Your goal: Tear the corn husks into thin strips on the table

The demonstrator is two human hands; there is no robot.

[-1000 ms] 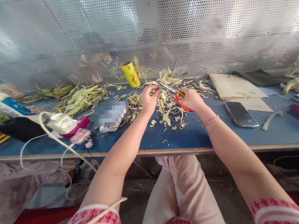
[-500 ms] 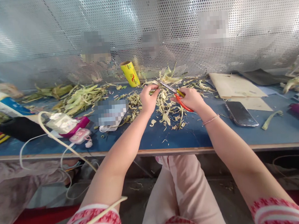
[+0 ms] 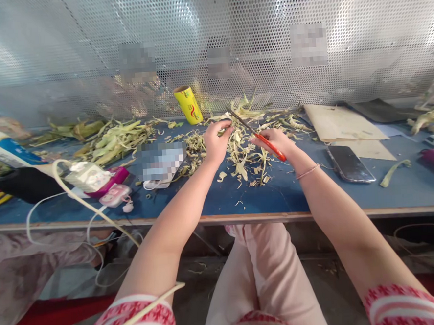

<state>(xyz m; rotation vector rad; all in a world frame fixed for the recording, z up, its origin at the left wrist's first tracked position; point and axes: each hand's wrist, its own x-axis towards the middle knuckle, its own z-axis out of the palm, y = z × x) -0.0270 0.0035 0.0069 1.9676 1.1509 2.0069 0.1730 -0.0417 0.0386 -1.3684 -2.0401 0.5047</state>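
Note:
My right hand (image 3: 276, 143) grips the red handles of a pair of scissors (image 3: 254, 132), whose dark blades point up and left toward my other hand. My left hand (image 3: 216, 139) is closed in a pinch just left of the blade tips; what it holds is too small to name. Pale green plant scraps (image 3: 239, 163) lie on the blue table below and between both hands. A yellow roll (image 3: 188, 105) stands tilted behind my left hand.
Left: a pile of green strips (image 3: 116, 141), a phone with a cable (image 3: 162, 167), a pink-and-white charger (image 3: 96, 177) and a bottle (image 3: 8, 148). Right: a dark phone (image 3: 350, 163) and tan sheets (image 3: 341, 121). A perforated metal wall (image 3: 252, 13) rises behind; a person's leg shows lower left.
My right hand has turned the scissors, so the red handles now slant down and right and the blades look closer together. My left hand has barely moved.

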